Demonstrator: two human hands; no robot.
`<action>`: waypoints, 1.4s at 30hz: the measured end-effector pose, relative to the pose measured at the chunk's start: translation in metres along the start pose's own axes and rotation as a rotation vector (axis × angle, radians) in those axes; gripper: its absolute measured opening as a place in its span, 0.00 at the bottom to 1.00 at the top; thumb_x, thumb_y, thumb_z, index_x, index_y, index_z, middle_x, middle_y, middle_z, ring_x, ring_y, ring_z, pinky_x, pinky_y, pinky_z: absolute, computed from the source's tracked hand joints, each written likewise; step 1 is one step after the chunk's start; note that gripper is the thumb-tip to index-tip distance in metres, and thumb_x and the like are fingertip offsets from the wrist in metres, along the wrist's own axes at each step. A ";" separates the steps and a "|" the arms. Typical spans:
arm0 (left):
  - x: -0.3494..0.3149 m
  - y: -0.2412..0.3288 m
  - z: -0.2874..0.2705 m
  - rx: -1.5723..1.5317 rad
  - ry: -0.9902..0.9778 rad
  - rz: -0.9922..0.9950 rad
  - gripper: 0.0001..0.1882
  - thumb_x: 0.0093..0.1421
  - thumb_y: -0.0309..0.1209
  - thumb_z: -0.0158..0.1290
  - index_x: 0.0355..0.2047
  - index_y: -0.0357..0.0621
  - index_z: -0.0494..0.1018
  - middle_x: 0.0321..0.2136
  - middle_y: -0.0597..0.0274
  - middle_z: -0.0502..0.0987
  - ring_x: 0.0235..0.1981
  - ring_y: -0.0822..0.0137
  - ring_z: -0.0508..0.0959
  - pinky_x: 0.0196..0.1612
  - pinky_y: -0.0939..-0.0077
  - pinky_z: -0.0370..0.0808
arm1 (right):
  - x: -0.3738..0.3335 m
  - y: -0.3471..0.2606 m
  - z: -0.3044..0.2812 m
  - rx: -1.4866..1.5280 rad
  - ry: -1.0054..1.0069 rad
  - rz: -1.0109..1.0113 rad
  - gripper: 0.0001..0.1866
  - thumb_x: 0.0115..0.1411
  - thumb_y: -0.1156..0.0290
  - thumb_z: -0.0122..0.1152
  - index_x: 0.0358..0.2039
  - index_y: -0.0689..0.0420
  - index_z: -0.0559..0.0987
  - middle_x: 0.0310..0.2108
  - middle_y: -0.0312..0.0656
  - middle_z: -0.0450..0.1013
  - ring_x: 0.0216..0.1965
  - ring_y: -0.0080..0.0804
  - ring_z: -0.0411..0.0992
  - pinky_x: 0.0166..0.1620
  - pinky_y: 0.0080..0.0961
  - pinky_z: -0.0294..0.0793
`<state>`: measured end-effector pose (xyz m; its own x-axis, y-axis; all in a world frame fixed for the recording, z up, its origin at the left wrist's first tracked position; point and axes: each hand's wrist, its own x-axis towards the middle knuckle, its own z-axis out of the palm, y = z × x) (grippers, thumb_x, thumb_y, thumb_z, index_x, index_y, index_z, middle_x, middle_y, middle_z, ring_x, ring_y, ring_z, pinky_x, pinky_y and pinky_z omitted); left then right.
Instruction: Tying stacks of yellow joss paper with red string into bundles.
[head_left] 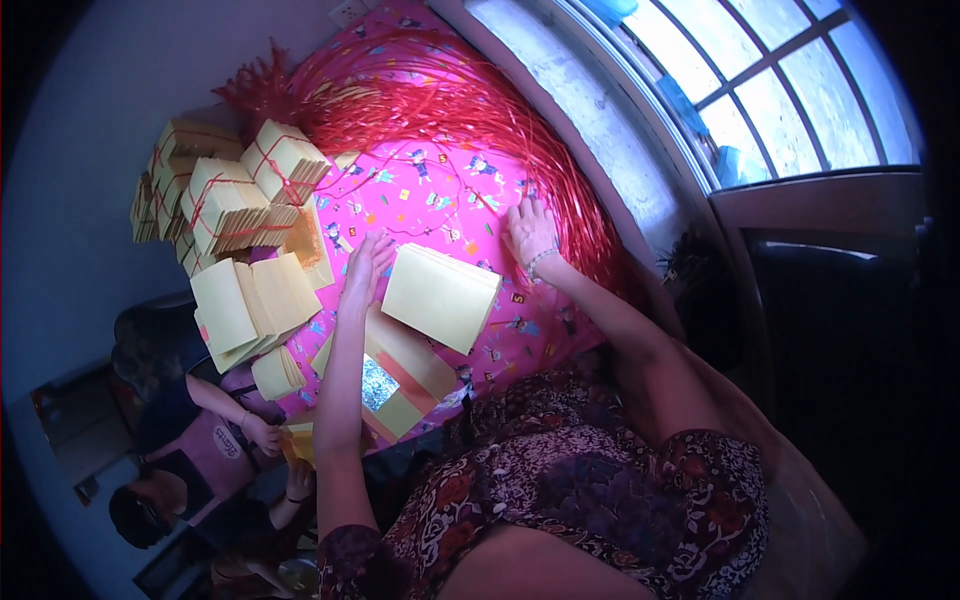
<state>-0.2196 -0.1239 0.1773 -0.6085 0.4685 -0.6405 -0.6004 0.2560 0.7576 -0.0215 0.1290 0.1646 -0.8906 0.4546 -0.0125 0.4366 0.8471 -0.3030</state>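
Between my hands a stack of pale yellow paper (440,295) lies on the pink patterned tabletop cover (415,205). My left hand (370,265) is just left of the stack, palm partly turned toward it, its fingers stretched out and holding nothing. Beyond the stack's right side, my right hand (532,232) reaches to the edge of a long bundle of red plastic strands (570,205). Its fingers look extended and touch the strands; whether a single strand is under the fingertips is hard to see. A bracelet circles the right wrist.
Several paper bundles tied with red strands (228,205) are piled at the far left. Loose yellow paper stacks (255,300) stand nearer. Printed paper sheets (405,375) lie by my left forearm. A co-worker (205,455) handles yellow paper at the lower left. A barred window (770,90) is at right.
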 end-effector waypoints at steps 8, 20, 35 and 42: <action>-0.056 0.056 0.058 0.316 0.220 0.441 0.16 0.65 0.38 0.45 0.41 0.39 0.76 0.35 0.60 0.79 0.29 0.78 0.75 0.30 0.83 0.71 | 0.024 -0.003 -0.024 0.167 -0.006 -0.121 0.10 0.62 0.63 0.50 0.31 0.55 0.74 0.27 0.46 0.73 0.31 0.45 0.73 0.37 0.42 0.68; -0.055 0.089 0.075 -1.182 -0.368 0.105 0.18 0.63 0.41 0.48 0.43 0.37 0.68 0.40 0.59 0.74 0.42 0.62 0.75 0.50 0.64 0.71 | 0.016 -0.073 -0.167 0.566 -0.078 -0.654 0.09 0.61 0.65 0.52 0.31 0.57 0.71 0.22 0.48 0.69 0.27 0.49 0.70 0.29 0.40 0.67; -0.117 0.154 0.123 -0.793 -0.259 1.008 0.10 0.68 0.34 0.40 0.44 0.44 0.67 0.36 0.57 0.76 0.38 0.64 0.76 0.48 0.67 0.73 | -0.038 -0.087 -0.194 0.749 0.419 -0.437 0.07 0.60 0.78 0.52 0.35 0.66 0.77 0.30 0.44 0.73 0.32 0.31 0.72 0.36 0.23 0.71; -0.186 0.144 0.156 -0.635 -0.151 1.142 0.12 0.70 0.30 0.35 0.43 0.38 0.66 0.33 0.55 0.77 0.36 0.67 0.79 0.44 0.74 0.76 | -0.012 -0.136 -0.198 1.833 -0.355 -0.136 0.24 0.69 0.58 0.41 0.58 0.62 0.64 0.30 0.30 0.64 0.27 0.16 0.62 0.34 0.16 0.67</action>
<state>-0.1113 -0.0421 0.4254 -0.8939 0.2545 0.3689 0.0473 -0.7650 0.6423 -0.0448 0.0629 0.3943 -0.9897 0.1430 -0.0022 -0.0779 -0.5518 -0.8303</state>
